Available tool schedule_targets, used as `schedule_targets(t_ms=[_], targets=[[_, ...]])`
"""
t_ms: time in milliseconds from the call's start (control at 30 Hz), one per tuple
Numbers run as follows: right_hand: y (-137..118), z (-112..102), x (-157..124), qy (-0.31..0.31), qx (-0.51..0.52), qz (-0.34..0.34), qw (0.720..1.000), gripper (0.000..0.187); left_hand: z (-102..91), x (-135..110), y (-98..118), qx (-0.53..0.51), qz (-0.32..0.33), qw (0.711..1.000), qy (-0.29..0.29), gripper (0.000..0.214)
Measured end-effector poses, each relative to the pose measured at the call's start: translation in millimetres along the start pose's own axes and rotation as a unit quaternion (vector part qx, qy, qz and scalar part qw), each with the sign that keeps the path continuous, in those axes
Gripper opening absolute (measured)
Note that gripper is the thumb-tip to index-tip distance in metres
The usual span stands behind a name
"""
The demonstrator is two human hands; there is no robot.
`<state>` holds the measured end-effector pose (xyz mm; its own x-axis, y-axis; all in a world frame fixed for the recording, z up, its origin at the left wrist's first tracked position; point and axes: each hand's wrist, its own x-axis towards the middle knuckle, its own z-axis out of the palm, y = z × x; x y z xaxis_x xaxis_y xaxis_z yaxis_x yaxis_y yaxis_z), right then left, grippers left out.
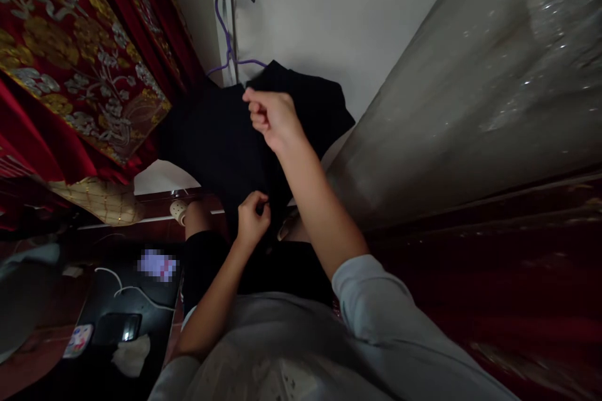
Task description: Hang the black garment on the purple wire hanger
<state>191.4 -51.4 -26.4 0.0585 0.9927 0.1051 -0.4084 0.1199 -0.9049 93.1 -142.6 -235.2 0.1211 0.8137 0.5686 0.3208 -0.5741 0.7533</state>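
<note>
A dark garment (211, 131), black or navy, hangs from a purple wire hanger (229, 44) against the wall before me. Its lower part falls toward my lap. My left hand (254, 218) is low on the garment's front, thumb and fingers closed on the cloth. Higher up, near the garment's top opening, my right hand (275, 114) is closed in a pinch with the thumb and forefinger together. What lies between those fingertips is too small to make out. The cloth's folds are hard to see in the dim light.
Red embroidered cloth (94, 62) hangs at left. A large plastic-wrapped bundle (446, 106) leans at right. A black bench (155, 319) at lower left carries a lit phone (158, 265), a white cable (136, 289), a dark flat case (115, 328) and crumpled tissue (132, 356).
</note>
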Motion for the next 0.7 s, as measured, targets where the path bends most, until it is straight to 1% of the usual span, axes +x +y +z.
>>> schedule_targets(t_ms=[67,100,167,233,267,300,333,400,467,500,533,567,633,667,700], targets=[[-11,-1,5,-0.002,-0.008,-0.041,0.999,0.034,-4.1,14,-1,0.010,0.031,0.999,-0.033,0.013],[-12,-3,5,-0.007,-0.013,-0.059,0.998,0.036,-10.2,24,1,0.011,0.042,0.998,-0.043,0.013],[-10,-8,-1,-0.017,-0.024,-0.079,0.996,0.038,-29.1,52,12,0.007,0.059,0.997,-0.043,0.012],[-5,-12,-9,-0.019,-0.036,-0.082,0.996,0.037,-52.7,88,30,0.002,0.079,0.997,-0.010,0.023],[-3,-13,-12,-0.018,-0.041,-0.082,0.996,0.035,-64.2,107,42,0.001,0.093,0.996,0.018,0.027],[-2,-13,-15,-0.019,-0.045,-0.085,0.995,0.034,-74.4,126,53,0.005,0.128,0.990,0.052,0.028],[-2,-13,-17,-0.024,-0.050,-0.090,0.994,0.033,-82.7,143,64,0.010,0.152,0.986,0.062,0.029],[-6,-11,-19,-0.045,-0.060,-0.115,0.991,0.032,-92.3,171,83,0.035,0.170,0.984,0.029,0.021],[-9,-9,-16,-0.061,-0.070,-0.154,0.984,0.033,-94.8,187,98,0.080,0.179,0.981,0.000,0.014],[-8,-9,-14,-0.063,-0.078,-0.167,0.981,0.033,-95.5,191,104,0.102,0.191,0.976,0.001,0.013],[-5,-10,-12,-0.057,-0.088,-0.171,0.980,0.033,-97.2,194,107,0.118,0.210,0.970,0.017,0.014],[1,-12,-10,-0.047,-0.098,-0.165,0.980,0.032,-101.3,196,109,0.126,0.232,0.963,0.047,0.016],[24,-18,-10,-0.029,-0.110,-0.131,0.985,0.029,-119.2,199,102,0.108,0.254,0.949,0.151,0.025],[38,-22,-12,-0.027,-0.111,-0.112,0.987,0.027,-133.2,200,94,0.082,0.241,0.945,0.207,0.031],[54,-25,-15,-0.034,-0.107,-0.101,0.989,0.026,-149.3,199,81,0.054,0.212,0.941,0.257,0.038]])
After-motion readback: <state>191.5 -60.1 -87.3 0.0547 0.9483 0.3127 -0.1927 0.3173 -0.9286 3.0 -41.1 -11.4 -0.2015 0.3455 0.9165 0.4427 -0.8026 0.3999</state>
